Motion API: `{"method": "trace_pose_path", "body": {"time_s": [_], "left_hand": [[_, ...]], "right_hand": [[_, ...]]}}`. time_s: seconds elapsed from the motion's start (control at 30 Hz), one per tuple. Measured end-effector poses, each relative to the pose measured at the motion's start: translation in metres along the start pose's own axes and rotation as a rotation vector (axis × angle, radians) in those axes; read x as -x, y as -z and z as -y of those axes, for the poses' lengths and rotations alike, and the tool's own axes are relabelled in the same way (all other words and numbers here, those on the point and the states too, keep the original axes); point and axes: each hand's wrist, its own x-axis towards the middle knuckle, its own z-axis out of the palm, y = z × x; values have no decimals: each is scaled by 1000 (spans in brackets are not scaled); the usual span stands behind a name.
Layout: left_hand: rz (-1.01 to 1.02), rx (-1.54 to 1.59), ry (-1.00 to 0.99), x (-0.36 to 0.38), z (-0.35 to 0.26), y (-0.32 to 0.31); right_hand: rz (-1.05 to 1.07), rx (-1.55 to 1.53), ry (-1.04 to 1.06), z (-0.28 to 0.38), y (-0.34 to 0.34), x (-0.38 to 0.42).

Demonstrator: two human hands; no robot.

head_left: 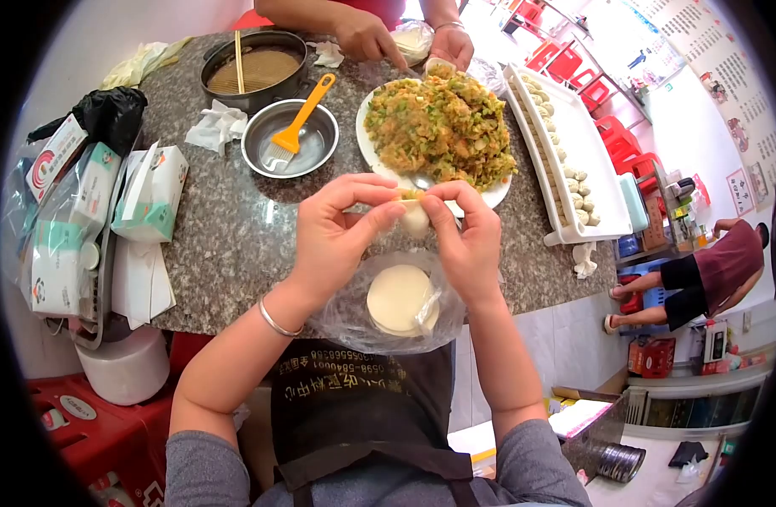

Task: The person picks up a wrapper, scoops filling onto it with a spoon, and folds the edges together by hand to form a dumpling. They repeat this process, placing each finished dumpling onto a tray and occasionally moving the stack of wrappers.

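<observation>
Between my two hands is a dumpling (415, 220), a pale wrapper with some filling showing at its top edge. My left hand (345, 232) pinches its left side, and my right hand (465, 241) pinches the right side. Below them a stack of round dumpling wrappers (400, 296) lies in a clear plastic bag (341, 308) at the table's near edge. Just beyond my fingers a heap of chopped orange and green filling (438, 127) covers a white plate (367, 148). A spoon (422, 181) is partly buried at its near side.
Right of the plate, a white tray (603, 203) holds rows of finished dumplings (578, 190). A metal bowl (318, 139) with an orange brush (303, 114), a dark pan (269, 72) with chopsticks (239, 63), and tissue packs (151, 190) stand left. Across the table, another person's hands (451, 46) hold a wrapper.
</observation>
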Motion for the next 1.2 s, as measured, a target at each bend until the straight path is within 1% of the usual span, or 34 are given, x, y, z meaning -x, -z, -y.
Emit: {"method": "trace_pose_path", "body": {"time_s": [0.07, 0.1, 0.13, 0.17, 0.2, 0.3, 0.37, 0.4, 0.47, 0.5, 0.57, 0.6, 0.67, 0.73, 0.77, 0.8, 0.83, 0.9, 1.0, 1.07, 1.13, 1.2], "left_hand": [[11, -149, -90, 1, -1, 1], [9, -151, -85, 1, -1, 2], [39, -212, -135, 0, 0, 1], [69, -273, -185, 0, 0, 1], [68, -272, -180, 0, 0, 1], [94, -346, -176, 1, -7, -3], [5, -272, -167, 1, -14, -10], [7, -274, -164, 2, -12, -8], [100, -417, -330, 1, -7, -3], [105, -419, -327, 1, -5, -1], [134, -400, -264, 0, -1, 2], [139, -399, -263, 0, -2, 1], [149, -200, 1, 0, -6, -1], [175, -150, 42, -1, -2, 3], [199, -102, 83, -2, 0, 5], [199, -103, 86, -2, 0, 5], [190, -89, 67, -1, -1, 4], [182, -75, 51, 0, -1, 3], [187, -57, 31, 0, -1, 0], [100, -4, 105, 0, -5, -2], [79, -5, 105, -1, -4, -2], [52, -6, 104, -1, -4, 0]], "right_hand": [[-6, -1, -1, 1, -2, 1], [-15, 0, 4, 2, -3, 1], [-14, 0, -2, 1, -3, 0], [-2, 56, 44, 1, -2, -1], [9, 112, 91, 0, 0, -1], [36, 138, 93, 0, 2, -2], [46, 143, 99, 1, 3, -2], [57, 147, 107, 1, 3, -2], [62, 158, 135, 1, 3, -2], [69, 171, 170, 0, 3, -2], [51, 174, 171, -3, 2, -2], [36, 180, 176, -4, 3, -2], [28, 161, 134, -5, 4, -2], [24, 138, 93, -2, 7, -3], [85, 92, -1, 3, 11, -4], [146, 45, -94, 5, 13, -5], [146, 44, -98, 4, 13, -6], [160, 36, -49, 1, 13, -9], [138, 81, -45, 2, 9, -6], [109, 99, -40, 2, 7, -5], [82, 115, -35, 2, 6, -3], [78, 102, 35, 4, 6, -3]]}}
